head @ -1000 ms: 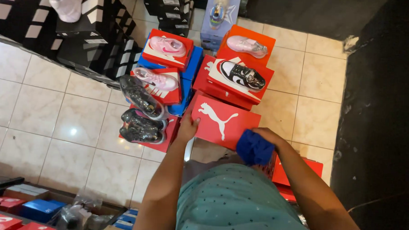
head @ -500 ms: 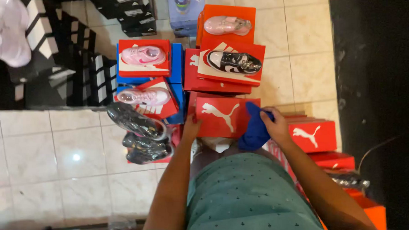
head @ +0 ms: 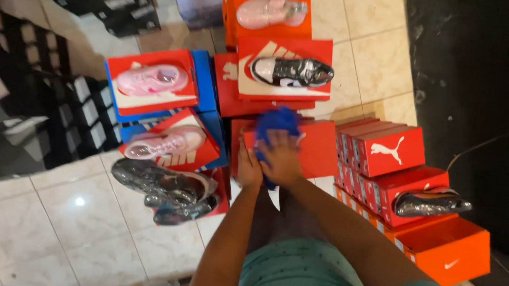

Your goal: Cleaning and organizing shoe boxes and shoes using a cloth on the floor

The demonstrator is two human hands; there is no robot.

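The lid of the red shoe box (head: 316, 148) is largely covered by the blue cloth (head: 275, 124) and both hands. The cloth is smeared by motion blur, so its folds cannot be made out. The left hand (head: 248, 170) is partly hidden by the right hand (head: 281, 160); its grip cannot be determined. The pink shoe (head: 267, 11) at the top is blurred. The stacked dark boxes (head: 36, 96) are blurred and cut off by the left edge.
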